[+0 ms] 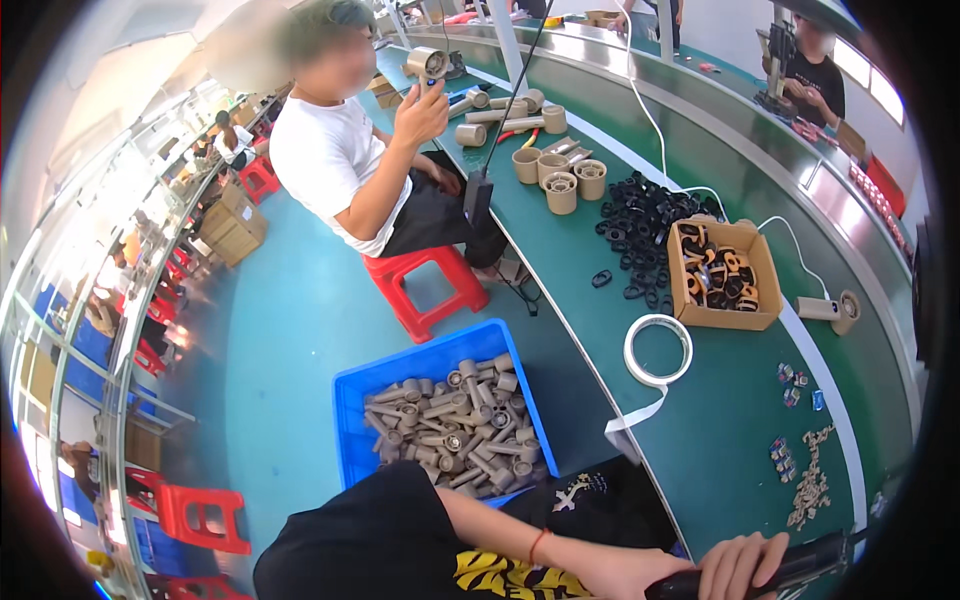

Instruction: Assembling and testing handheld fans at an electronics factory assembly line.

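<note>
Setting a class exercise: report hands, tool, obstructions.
Left hand at black handheld tool; fingers over it, which hand unclear. Small beige parts scattered beyond; no visible blockage.

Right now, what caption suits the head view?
A hand holds a black tool at a green table with tape.

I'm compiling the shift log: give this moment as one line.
left hand: at black handheld tool | right hand: unclear | green bench: white tape roll, cardboard box | alongside: blue crate, beige plastic housings inside

Left forearm [505,525] stretched rightward near the lower edge, left hand [632,574] partly cropped, right hand [740,566] apparently curled beyond it
</note>
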A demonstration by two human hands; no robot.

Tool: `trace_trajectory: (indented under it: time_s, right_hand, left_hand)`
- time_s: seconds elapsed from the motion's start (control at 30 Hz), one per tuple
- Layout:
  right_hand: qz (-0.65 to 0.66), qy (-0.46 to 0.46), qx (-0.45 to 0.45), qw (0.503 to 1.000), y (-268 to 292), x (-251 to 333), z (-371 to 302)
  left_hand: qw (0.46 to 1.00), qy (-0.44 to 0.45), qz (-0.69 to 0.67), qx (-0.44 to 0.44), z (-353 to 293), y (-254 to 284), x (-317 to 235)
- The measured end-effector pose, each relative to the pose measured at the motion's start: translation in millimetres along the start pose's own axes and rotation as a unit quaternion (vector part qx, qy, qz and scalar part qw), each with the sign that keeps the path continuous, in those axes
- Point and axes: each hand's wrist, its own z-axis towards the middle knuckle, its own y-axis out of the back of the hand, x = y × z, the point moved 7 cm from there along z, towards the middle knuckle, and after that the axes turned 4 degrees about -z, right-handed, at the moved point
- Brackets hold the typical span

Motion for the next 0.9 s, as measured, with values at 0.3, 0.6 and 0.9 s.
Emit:
trace_trajectory:
  time_s: [0.3, 0.6, 0.9]
  right_hand:
    - [-0.031, -0.055, 0.065, 0.996, -2, -8, -7]
    - [-0.039, -0.052, 0.021, 0.998, 9, -2, -19]
    - [0.005, -0.012, 0.03, 0.999, 22, 41, -27]
  left_hand:
    - [0.999, 0.037, 0.017, -0.034, 1, -1, 8]
    - [0.998, 0.041, -0.027, 0.029, 15, -9, 38]
    - [0.97, 0.147, -0.143, 0.133, 44, -22, 20]
